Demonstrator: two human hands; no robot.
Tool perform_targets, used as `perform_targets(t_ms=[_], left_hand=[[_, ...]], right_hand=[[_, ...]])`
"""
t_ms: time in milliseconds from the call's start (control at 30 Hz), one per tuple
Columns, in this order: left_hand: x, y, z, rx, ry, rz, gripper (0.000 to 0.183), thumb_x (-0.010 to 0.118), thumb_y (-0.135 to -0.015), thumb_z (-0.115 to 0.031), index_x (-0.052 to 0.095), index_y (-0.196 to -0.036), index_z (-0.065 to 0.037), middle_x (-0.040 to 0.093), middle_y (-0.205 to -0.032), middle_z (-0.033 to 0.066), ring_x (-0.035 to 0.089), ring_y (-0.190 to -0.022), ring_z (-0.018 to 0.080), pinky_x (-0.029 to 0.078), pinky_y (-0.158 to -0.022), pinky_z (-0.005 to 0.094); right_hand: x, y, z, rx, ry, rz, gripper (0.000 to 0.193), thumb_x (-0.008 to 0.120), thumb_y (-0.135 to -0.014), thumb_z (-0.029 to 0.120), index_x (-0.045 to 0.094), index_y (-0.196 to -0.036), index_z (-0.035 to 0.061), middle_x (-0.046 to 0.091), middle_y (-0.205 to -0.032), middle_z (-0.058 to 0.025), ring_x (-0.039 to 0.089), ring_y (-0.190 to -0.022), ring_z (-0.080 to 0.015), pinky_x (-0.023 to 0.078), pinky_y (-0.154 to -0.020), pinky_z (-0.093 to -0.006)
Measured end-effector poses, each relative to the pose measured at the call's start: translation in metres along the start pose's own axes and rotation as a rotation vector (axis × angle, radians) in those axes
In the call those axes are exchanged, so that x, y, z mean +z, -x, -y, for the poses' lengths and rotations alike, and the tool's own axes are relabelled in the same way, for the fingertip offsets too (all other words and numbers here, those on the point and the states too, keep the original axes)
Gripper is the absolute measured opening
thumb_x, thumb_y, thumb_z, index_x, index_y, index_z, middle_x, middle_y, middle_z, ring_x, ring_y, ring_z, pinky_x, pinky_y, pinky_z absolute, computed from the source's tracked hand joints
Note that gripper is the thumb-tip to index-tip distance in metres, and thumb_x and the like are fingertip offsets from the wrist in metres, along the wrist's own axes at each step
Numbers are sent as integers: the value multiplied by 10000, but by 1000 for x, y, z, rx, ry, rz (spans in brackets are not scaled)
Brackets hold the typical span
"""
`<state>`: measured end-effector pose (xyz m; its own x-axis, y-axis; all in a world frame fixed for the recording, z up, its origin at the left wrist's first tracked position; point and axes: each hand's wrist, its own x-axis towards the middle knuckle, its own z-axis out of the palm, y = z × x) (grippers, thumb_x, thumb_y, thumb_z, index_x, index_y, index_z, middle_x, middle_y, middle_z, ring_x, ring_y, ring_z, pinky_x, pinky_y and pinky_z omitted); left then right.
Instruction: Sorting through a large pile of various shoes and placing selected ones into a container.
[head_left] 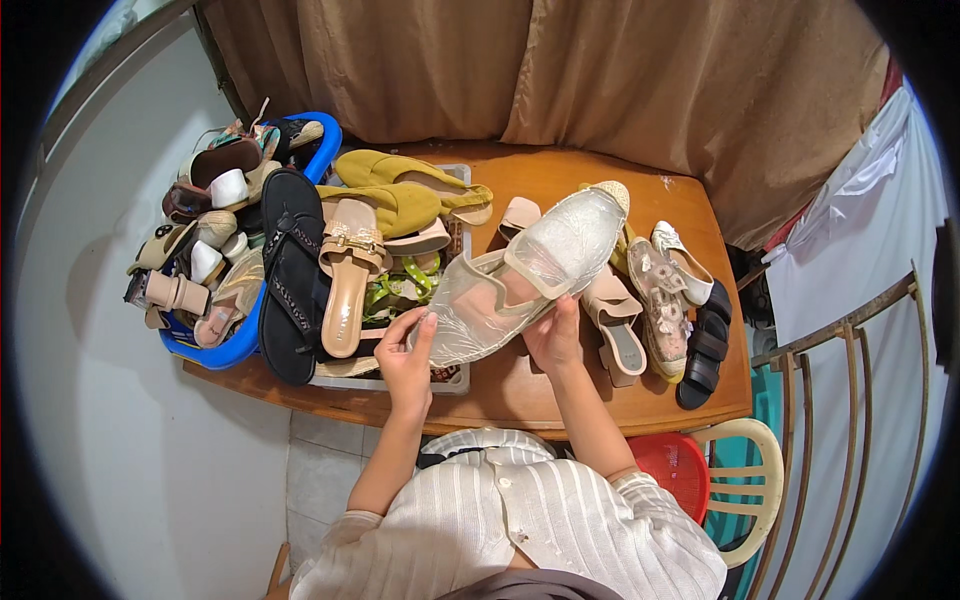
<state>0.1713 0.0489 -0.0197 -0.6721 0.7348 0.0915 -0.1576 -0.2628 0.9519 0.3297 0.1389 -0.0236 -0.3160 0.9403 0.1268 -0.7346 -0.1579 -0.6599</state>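
Left hand point(404, 365) and right hand point(553, 340) are gripping the pale mesh espadrille point(562, 245) above the desk point(490, 390), probably risking creasing its flimsy see-through upper if either thumb is pressing too hard.

Mesh slip-on shoes point(472, 328), pair: sheer cream, whitish branching pattern; one silvery white at the vamp. Pointed flats point(395, 207): mustard yellow. Slide sandal point(345, 312): tan, gold-toned buckle. Thong sandal point(290, 290): black, dark braided-look strap. Strappy sandal point(378, 294): lime green. Block-heeled mule point(611, 298): pale pinkish beige. Strapped slide point(708, 345): black. Basket point(222, 355): bright blue. Table point(500, 393): orange-brown. Curtain point(420, 65): brown. Stool point(668, 474): red. Chair point(767, 478): cream. Shirt point(590, 525): off-white, tonal stripes.
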Motion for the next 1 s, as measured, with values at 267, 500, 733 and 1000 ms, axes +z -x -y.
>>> perform_targets(t_ms=[267, 500, 733, 1000], left_hand=[[9, -3, -24, 639, -564, 444, 887, 851, -569, -314, 417, -1279, -5, 456, -1282, 202, 502, -1134, 333, 397, -972, 394], [14, 2, -14, 679, -558, 552, 927, 860, -553, -251, 399, -1319, -6, 439, -1327, 213, 474, -1191, 349, 411, -976, 402], [22, 4, -21, 633, -539, 527, 875, 847, -556, -215, 435, -1292, 17, 463, -1306, 214, 502, -1168, 331, 434, -954, 383], [36, 19, -24, 498, -527, 383, 862, 840, -559, -219, 434, -1265, 64, 473, -1287, 232, 501, -1164, 334, 420, -965, 386]], right_hand=[[-2, -9, 19, -101, -79, -97, 770, 640, -740, 535, 407, -1280, 38, 517, -1235, -100, 516, -1125, -238, 448, -955, -398], [15, -14, 31, -285, -55, 95, 821, 579, -744, 576, 373, -1320, 28, 483, -1265, -144, 485, -1157, -265, 391, -1008, -407], [23, -16, 36, -168, -186, -195, 746, 330, -877, 621, 317, -1363, 55, 442, -1313, -135, 450, -1184, -276, 367, -1004, -417], [43, -17, 26, -43, 33, -258, 812, 240, -862, 700, 319, -1358, 61, 442, -1303, -135, 462, -1171, -264, 414, -955, -392]])
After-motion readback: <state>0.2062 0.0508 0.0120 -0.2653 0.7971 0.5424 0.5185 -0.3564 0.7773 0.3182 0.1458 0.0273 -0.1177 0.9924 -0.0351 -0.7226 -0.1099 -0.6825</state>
